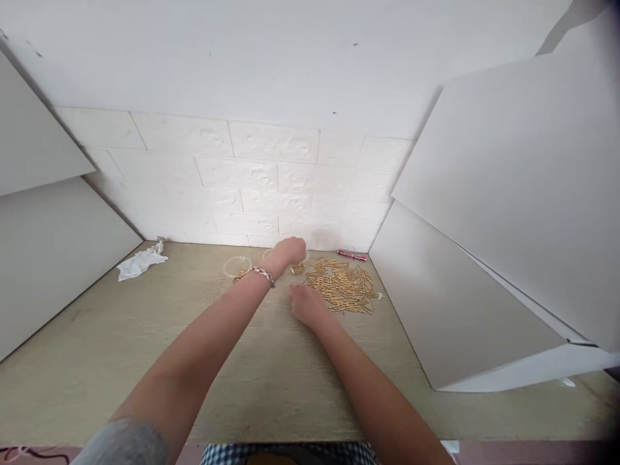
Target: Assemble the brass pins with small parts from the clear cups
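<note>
Both hands at work on the surface (261, 381): my left grip (289, 250) is over the far clear dish (307, 256), fingers bent; my right grip (309, 305) is curled, nearer, beside the left edge of the heap of golden pins (343, 287). Whether either pinches a pin, I cannot tell. The step in hand appears to be fine handling of small pieces; the next move calls for a light fingertip pinch, wrist clear of the left dish (224, 266).

Tissue (142, 262) left, rods (343, 288) right, tube (352, 256) behind
</note>
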Demonstrator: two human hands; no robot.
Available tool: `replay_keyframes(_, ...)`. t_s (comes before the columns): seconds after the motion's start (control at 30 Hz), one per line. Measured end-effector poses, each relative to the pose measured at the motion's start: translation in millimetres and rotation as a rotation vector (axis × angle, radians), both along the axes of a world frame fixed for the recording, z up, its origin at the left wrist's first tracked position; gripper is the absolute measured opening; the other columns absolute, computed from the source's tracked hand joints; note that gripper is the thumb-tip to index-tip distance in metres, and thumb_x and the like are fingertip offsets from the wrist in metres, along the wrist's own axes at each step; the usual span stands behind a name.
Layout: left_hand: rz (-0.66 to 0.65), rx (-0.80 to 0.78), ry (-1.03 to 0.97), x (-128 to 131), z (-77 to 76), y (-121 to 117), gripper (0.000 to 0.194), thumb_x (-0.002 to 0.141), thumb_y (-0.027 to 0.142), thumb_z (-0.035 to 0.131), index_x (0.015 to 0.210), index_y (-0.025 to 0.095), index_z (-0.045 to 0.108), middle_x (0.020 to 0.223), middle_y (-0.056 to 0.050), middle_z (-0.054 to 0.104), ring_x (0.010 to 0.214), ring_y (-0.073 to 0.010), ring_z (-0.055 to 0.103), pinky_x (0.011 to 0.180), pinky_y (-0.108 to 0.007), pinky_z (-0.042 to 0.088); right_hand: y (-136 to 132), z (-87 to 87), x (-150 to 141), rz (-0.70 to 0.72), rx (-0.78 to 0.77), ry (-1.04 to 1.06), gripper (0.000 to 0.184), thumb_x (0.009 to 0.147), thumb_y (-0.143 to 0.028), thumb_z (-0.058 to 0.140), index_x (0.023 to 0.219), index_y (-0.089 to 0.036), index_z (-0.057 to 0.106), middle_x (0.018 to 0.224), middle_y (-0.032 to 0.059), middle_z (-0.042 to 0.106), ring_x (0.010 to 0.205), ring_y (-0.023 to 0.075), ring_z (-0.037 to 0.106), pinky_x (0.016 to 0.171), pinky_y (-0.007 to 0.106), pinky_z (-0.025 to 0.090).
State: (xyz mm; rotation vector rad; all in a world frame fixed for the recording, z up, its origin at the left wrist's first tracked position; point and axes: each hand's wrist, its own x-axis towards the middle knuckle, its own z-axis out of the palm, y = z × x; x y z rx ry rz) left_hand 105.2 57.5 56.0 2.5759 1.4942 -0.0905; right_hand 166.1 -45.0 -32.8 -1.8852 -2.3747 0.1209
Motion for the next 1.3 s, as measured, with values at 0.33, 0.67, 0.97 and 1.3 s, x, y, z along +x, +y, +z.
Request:
replay_keyframes(0.33, 0.021, -0.138, 0.17, 22, -25.2, 40, 0.01, 0.05, 0.012, 0.073, 0.06, 0.012, 0.069, 0.059, -0.013, 0.067, 0.07, -0.0268, 0.065, 0.069, -0.034, 0.049, 0, -3.1, 2, 0.003, 0.016, 0.036, 0.029, 0.085, -0.015, 0.031, 0.096, -0.016, 0.057, 0.091, 0.0096, 0.064, 0.081, 0.0199, 0.06, 0.067, 0.029, 0.043)
replay_keyframes(0.67, -0.053, -0.037, 0.141, 17, -27.5, 42, 0.017, 0.048, 0.011, 0.075, 0.064, 0.011, 0.069, 0.071, -0.017, 0.067, 0.084, -0.031, 0.063, 0.075, -0.036, 0.048, 0, -2.8, 2, 0.001, -0.01, 0.028, 0.027, 0.087, -0.016, 0.031, 0.095, -0.015, 0.057, 0.092, 0.0102, 0.064, 0.083, 0.0202, 0.06, 0.069, 0.029, 0.043)
replay_keyframes(0.97, -0.075, 0.077, 0.048, 8, -16.1, 27, 0.022, 0.062, 0.017, 0.068, 0.084, 0.011, 0.069, 0.091, -0.018, 0.066, 0.089, -0.0287, 0.061, 0.076, -0.034, 0.047, 0, -7.1, -3, -0.059, 0.019, 0.016, 0.03, 0.091, -0.021, 0.028, 0.095, -0.016, 0.057, 0.092, 0.0106, 0.065, 0.084, 0.0196, 0.061, 0.07, 0.028, 0.043)
replay_keyframes(1.3, -0.105, 0.103, -0.342, -18, -5.6, 5, 0.026, 0.078, 0.019, 0.045, 0.092, 0.016, 0.067, 0.093, -0.007, 0.067, 0.085, -0.017, 0.059, 0.076, -0.025, 0.044, -3, -4.2, -6, -0.148, 0.034, 0.096, 0.027, 0.089, -0.023, 0.034, 0.092, -0.014, 0.059, 0.091, 0.0117, 0.065, 0.084, 0.0207, 0.06, 0.07, 0.029, 0.042)
